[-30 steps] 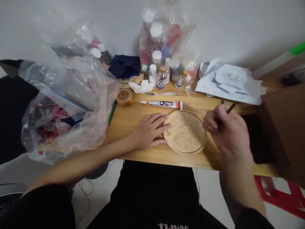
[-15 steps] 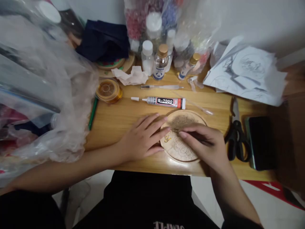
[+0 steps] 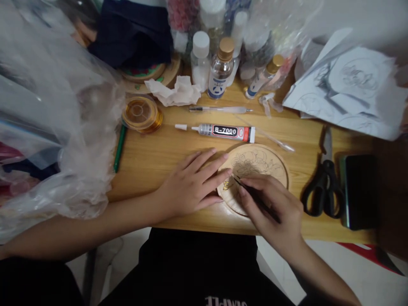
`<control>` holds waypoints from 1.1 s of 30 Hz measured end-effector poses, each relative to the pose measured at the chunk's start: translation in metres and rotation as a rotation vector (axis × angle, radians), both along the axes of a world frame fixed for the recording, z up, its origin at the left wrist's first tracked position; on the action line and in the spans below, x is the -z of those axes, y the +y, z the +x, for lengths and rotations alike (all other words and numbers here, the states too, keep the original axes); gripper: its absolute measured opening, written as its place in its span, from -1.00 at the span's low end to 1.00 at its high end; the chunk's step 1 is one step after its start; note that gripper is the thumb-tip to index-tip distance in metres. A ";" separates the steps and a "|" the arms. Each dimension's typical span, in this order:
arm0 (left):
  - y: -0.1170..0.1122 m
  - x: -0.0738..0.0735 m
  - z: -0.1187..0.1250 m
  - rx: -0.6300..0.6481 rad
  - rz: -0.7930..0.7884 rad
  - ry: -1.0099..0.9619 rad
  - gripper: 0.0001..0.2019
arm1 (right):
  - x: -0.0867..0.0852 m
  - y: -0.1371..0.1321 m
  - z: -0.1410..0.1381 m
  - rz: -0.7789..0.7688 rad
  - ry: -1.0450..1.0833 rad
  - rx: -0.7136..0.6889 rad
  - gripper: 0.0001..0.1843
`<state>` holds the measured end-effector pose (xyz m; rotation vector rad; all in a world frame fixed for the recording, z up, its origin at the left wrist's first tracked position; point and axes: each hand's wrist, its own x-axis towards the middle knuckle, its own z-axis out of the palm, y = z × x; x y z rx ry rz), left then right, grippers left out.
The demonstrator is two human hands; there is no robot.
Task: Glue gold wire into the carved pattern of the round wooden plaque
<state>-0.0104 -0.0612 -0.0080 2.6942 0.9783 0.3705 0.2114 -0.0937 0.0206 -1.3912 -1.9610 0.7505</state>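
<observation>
A round wooden disc (image 3: pixel 284 165) with pencilled flower outlines lies near the table's front edge. My left hand (image 3: pixel 189 185) rests flat with its fingers spread, the fingertips on the disc's left rim. Beside those fingertips sits a small gold wire shape (image 3: pixel 226 185) on the drawing. My right hand (image 3: pixel 280 208) leans over the disc's right part and pinches dark tweezers (image 3: pixel 262 204). Their tips point left, just above the gold shape; whether they grip anything is too small to tell. The right hand covers the lower right of the disc.
Behind the disc lie a B-7000 glue tube (image 3: pixel 225 131), its loose cap (image 3: pixel 180 126) and a pen (image 3: pixel 219 109). Scissors (image 3: pixel 323 182) and a phone (image 3: pixel 360 191) are on the right. A wire spool (image 3: pixel 142 112) and plastic bags (image 3: pixel 79 148) occupy the left; bottles (image 3: pixel 219 70) stand behind.
My right hand has shifted the tweezer tips left, close to my left fingertips and the gold shape. The whole view has moved slightly; my left hand stays on the disc's rim.
</observation>
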 end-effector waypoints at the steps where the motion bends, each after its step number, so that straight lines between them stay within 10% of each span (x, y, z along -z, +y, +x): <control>1: 0.000 0.000 0.000 0.001 0.006 -0.001 -0.46 | 0.002 -0.003 -0.002 0.036 -0.015 0.001 -0.72; 33: 0.000 0.001 -0.001 0.006 0.003 -0.040 -0.45 | 0.021 -0.029 -0.033 0.254 -0.008 0.284 -0.67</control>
